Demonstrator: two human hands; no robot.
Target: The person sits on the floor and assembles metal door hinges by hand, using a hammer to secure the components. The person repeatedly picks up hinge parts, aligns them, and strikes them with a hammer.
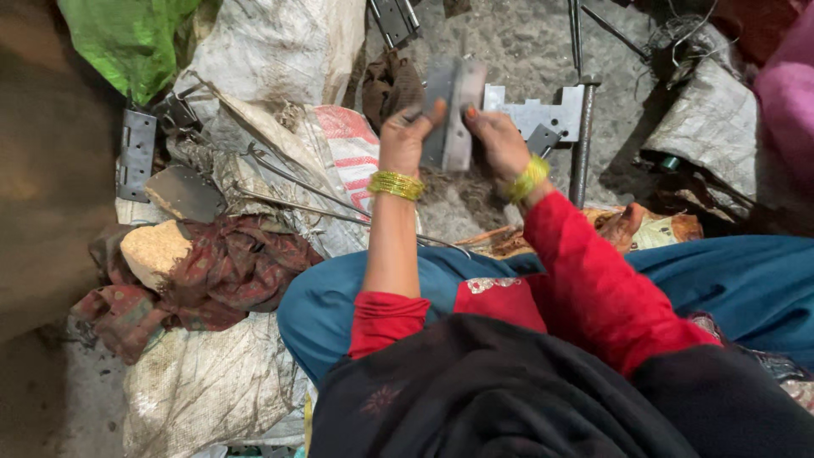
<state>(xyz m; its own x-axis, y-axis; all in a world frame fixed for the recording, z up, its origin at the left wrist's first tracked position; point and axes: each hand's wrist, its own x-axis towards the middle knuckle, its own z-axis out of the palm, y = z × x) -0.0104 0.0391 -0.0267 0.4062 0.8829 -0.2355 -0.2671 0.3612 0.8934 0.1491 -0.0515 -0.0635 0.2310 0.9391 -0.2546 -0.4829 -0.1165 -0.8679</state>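
2 hands (405, 140) (496, 140), 1 held hinge (454, 110), 2 rods (581, 140).

A rough floor-level metal workshop: gritty ground (517, 51), scattered steel hinges (136, 153), rods (581, 127), dusty sacks (280, 42).

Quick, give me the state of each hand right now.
Left hand: closed on the left side of the grey metal hinge.
Right hand: closed on the hinge's right side.

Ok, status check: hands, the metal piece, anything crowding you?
Left hand and right hand both gripping grey metal hinge plate, held up off the ground. Metal bracket and upright rod close behind.
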